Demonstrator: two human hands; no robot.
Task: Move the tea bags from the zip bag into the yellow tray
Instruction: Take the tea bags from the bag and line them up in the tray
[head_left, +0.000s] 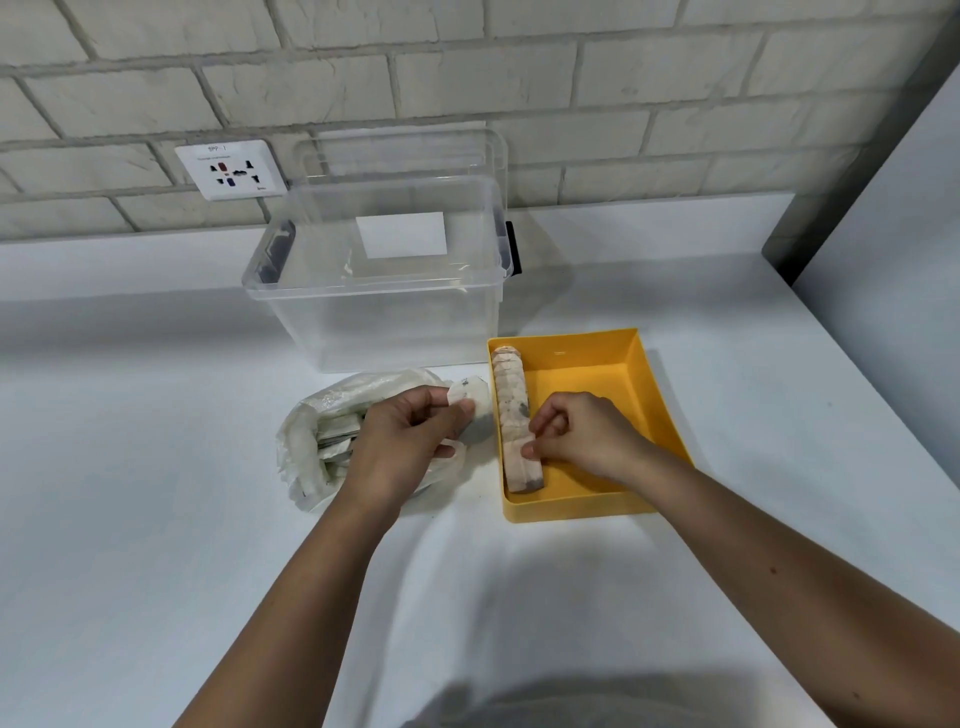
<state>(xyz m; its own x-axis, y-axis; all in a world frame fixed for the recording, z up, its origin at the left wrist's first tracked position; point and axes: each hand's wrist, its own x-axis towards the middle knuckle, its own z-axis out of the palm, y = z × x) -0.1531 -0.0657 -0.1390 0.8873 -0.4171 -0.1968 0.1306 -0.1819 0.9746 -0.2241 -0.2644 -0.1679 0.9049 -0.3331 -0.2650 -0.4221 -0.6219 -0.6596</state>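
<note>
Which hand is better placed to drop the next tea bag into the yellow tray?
Probably left: the left hand already pinches a tea bag beside the yellow tray; the right hand is occupied, fingers on the row of tea bags inside.

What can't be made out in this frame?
Head view only.
How many tea bags remain in the zip bag: left hand and cloudy plastic cover them.
Whether the right hand pinches or only steadies the row in the yellow tray: curled fingers hide contact.
Socket plate lettering: too small.
</note>
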